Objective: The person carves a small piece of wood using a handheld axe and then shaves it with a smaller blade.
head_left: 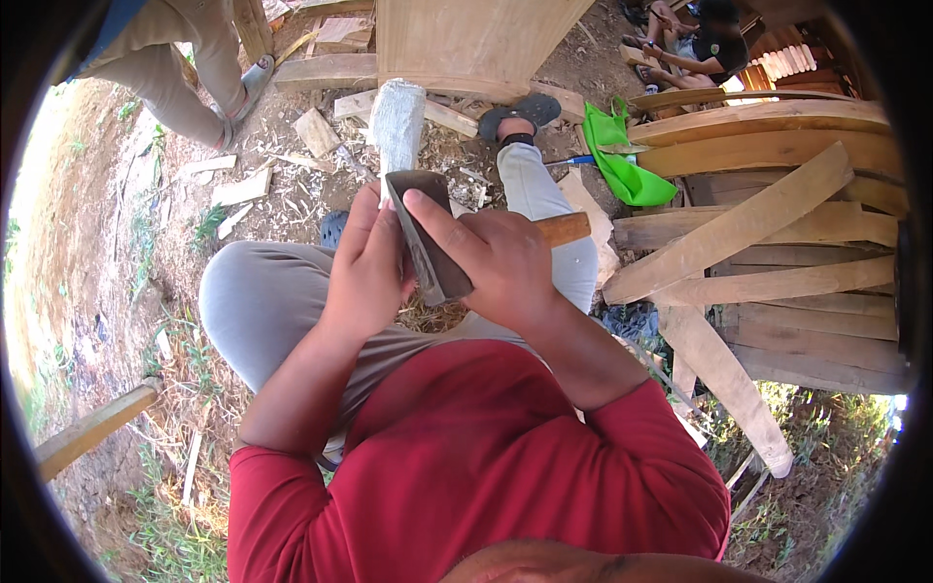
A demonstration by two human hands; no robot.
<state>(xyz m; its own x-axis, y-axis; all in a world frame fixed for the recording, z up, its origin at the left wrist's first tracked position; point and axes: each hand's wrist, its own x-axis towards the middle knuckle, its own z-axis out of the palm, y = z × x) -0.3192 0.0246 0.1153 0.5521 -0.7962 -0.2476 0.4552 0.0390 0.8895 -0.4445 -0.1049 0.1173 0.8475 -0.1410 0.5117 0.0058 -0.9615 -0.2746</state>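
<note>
My left hand [364, 257] is closed around the lower end of a pale grey-white carved piece [397, 126], wide and blunt at the top with a narrower neck. My right hand [507, 260] grips a hatchet [435, 264] close to its head, index finger stretched along the dark metal. Its wooden handle [566, 229] sticks out to the right past that hand. The blade's edge lies against or very near the pale piece and my left fingertips; whether they touch I cannot tell. Both things are held above my lap.
Wood chips and offcuts [243, 188] litter the ground ahead. A large wooden board [457, 44] stands in front. Curved planks [739, 228] are stacked at right, beside a bright green bag [622, 160]. A person's legs [199, 58] are far left; another person [695, 49] sits far right.
</note>
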